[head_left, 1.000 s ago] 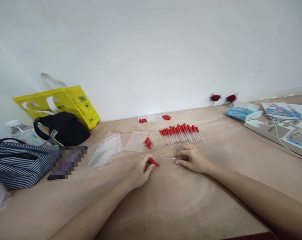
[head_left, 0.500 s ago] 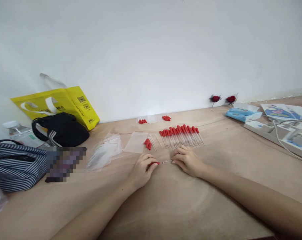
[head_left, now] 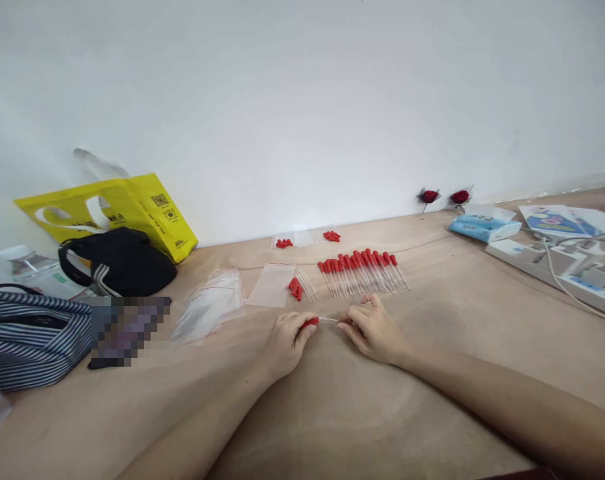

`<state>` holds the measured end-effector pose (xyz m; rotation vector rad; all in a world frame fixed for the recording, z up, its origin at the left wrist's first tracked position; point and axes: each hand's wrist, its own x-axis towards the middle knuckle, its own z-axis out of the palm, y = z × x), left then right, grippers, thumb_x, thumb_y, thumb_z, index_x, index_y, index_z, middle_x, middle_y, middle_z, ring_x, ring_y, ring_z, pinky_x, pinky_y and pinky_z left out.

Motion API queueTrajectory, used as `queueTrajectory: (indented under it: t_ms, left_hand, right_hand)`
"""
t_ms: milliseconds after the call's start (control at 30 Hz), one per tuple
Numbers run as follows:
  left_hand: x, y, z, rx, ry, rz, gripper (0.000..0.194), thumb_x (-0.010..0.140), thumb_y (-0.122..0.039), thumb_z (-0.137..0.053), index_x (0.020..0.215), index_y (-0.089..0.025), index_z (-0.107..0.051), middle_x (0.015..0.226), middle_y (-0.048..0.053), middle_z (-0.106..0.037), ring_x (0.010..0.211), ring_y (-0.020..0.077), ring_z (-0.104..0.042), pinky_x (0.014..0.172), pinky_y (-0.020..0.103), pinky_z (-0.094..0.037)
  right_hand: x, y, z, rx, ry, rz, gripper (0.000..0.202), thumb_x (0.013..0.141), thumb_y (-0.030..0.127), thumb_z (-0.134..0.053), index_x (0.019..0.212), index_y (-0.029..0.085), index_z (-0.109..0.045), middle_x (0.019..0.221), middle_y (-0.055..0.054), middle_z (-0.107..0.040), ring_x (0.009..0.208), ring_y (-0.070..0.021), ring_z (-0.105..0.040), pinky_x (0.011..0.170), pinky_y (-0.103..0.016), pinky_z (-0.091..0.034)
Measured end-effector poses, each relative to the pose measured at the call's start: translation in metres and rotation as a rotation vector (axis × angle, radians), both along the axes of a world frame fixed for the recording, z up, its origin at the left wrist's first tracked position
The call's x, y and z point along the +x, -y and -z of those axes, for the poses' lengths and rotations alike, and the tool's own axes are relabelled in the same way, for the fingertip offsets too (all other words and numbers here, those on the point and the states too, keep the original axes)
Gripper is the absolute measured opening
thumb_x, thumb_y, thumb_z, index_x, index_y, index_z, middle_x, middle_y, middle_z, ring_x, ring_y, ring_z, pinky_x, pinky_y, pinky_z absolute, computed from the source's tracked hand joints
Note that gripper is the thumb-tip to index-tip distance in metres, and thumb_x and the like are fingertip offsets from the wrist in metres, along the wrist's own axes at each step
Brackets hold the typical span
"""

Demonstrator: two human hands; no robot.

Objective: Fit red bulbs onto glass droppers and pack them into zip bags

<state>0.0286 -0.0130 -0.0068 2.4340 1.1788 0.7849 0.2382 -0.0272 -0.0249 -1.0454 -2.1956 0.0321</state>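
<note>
Between thumb and fingers, my left hand [head_left: 286,341] pinches a red rubber dropper bulb [head_left: 309,323]. My right hand [head_left: 369,328] grips a thin clear dropper tube [head_left: 328,319], whose left end meets the bulb's mouth; how deep it sits is too small to tell. Beyond my right hand lies a row of droppers with red bulbs [head_left: 358,260], their tubes pointing toward me. Several loose red bulbs [head_left: 295,288] lie past my left hand, beside a few bare tubes [head_left: 307,285].
Clear zip bags [head_left: 209,303] are spread on the left, with one flat bag [head_left: 272,285] nearer the middle. At the wall are more bagged red bulbs [head_left: 284,244]. A yellow bag [head_left: 157,213] and striped pouch [head_left: 37,333] stand left; a tissue pack [head_left: 485,228] and power strip [head_left: 557,267] lie right.
The tube in my right hand has moved left, closing the gap to the bulb in my left hand. Its end now touches the bulb.
</note>
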Motion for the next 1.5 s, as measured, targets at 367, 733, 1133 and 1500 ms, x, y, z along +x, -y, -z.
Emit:
queueTrajectory:
  t_ms: [367,733,1133,1500]
  left_hand:
    - [0.003,0.002,0.002,-0.091,0.148,-0.076,0.017,0.082,-0.028,-0.046,0.081,-0.018,-0.059,0.075,0.002,-0.064,0.071,0.0160,-0.057,0.066,0.027,-0.042]
    - [0.000,0.005,0.005,0.112,0.018,-0.002,0.011,0.080,-0.023,-0.051,0.078,-0.018,-0.061,0.070,0.002,-0.063,0.070,0.0166,-0.055,0.071,0.032,-0.039]
    - [0.005,0.008,0.003,0.276,-0.031,0.165,0.015,0.084,-0.022,-0.043,0.077,-0.017,-0.056,0.066,0.001,-0.060,0.065,0.0145,-0.053,0.075,0.033,-0.037]
    - [0.006,0.010,0.002,0.287,-0.042,0.178,0.018,0.083,-0.023,-0.042,0.073,-0.017,-0.056,0.064,0.002,-0.060,0.064,0.0145,-0.052,0.076,0.034,-0.037]
  right_hand:
    - [-0.009,0.005,0.000,-0.010,-0.037,-0.048,0.012,0.084,0.020,-0.042,0.075,0.017,-0.050,0.066,0.001,-0.059,0.054,-0.0097,-0.043,0.068,-0.028,-0.023]
    - [-0.001,0.002,-0.006,0.015,0.128,-0.122,0.020,0.084,0.020,-0.040,0.071,0.016,-0.054,0.065,0.001,-0.057,0.055,-0.0090,-0.040,0.064,-0.028,-0.019]
    - [0.003,0.001,-0.006,0.112,0.121,-0.140,0.022,0.084,0.019,-0.039,0.078,0.017,-0.059,0.065,0.000,-0.058,0.054,-0.0096,-0.039,0.063,-0.029,-0.017]
    - [-0.009,0.006,-0.006,0.014,0.110,-0.109,0.021,0.083,0.017,-0.036,0.076,0.016,-0.056,0.066,-0.001,-0.059,0.055,-0.0101,-0.042,0.064,-0.029,-0.019]
